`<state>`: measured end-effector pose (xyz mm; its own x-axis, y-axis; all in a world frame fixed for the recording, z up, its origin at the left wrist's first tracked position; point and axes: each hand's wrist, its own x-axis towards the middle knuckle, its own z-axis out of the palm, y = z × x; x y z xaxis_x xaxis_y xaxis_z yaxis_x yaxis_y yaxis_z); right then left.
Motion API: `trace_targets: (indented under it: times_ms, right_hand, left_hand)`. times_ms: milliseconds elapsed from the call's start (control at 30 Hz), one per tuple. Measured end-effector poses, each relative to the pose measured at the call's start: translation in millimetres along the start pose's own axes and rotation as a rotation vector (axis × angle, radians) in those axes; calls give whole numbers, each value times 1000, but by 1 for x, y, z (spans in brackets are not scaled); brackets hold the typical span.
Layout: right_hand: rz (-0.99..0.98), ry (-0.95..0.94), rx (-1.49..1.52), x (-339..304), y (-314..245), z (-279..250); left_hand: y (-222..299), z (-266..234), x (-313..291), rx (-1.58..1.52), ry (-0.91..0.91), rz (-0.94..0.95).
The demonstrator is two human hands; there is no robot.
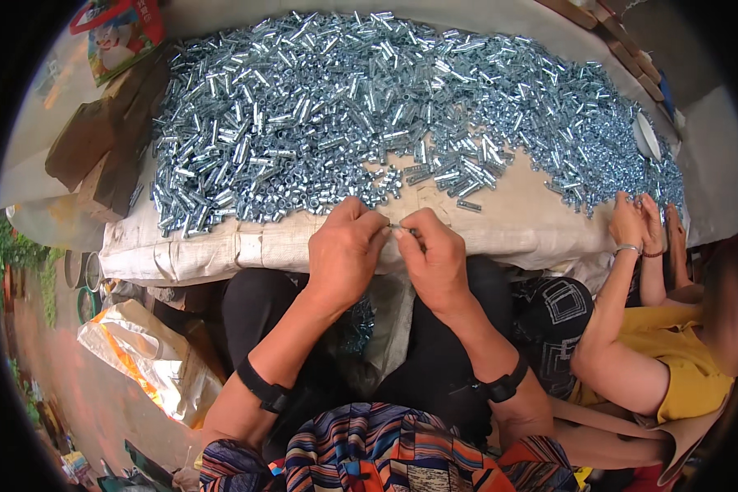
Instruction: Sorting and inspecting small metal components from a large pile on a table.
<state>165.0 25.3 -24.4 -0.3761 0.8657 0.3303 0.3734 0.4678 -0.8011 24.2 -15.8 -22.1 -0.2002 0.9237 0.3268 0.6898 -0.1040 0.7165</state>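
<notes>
apparently we are joining parts of a small grey metal piece (394, 226), mostly hidden between our bare left hand (346, 246) and bare right hand (431, 252) over the cream woven cloth (521, 234); the next move likely calls for steady alignment. both hands pinch it closely, thumb against forefinger, before the heaped bluish-silver metal tubes (303, 107).

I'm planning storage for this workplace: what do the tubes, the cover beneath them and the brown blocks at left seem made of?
Tubes: metal, probably plated; bright, bluish-silver glints.
Cover: cloth or woven plastic, matte; it creases and droops at the front edge.
Blocks: perhaps wood, dull and squared; brick isn't ruled out.
</notes>
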Motion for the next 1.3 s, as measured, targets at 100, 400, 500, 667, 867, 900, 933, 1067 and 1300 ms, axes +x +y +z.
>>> trace_targets:
  times_ms: [100,400,500,667,867,900,933,1067,1300]
  right_hand:
    - [-112,-76,-171,7,7,7]
    - [-123,-202,-192,25,9,12]
    - [-75,-199,-159,27,9,7]
    - [164,-380,72,20,-6,-23]
    - [-39,-105,-197,55,21,-30]
    - [-134,-66,-308,60,29,-29]
    - [-230,-26,-419,66,36,-29]
    - [-290,-141,-641,79,48,-23]
    - [-362,-163,-739,92,50,-18]
  left_hand:
    - [-8,5,-1,159,-55,12]
    - [-20,-27,-8,120,-36,-65]
    - [-33,-40,-12,134,-9,-130]
    - [-42,-43,-12,164,18,-143]
    - [-37,-25,3,239,-5,-36]
    - [-35,-23,5,234,-4,-34]
    - [-34,-20,7,261,-15,-21]
    - [-35,-17,11,325,-35,43]
    - [-37,-9,18,304,-10,96]
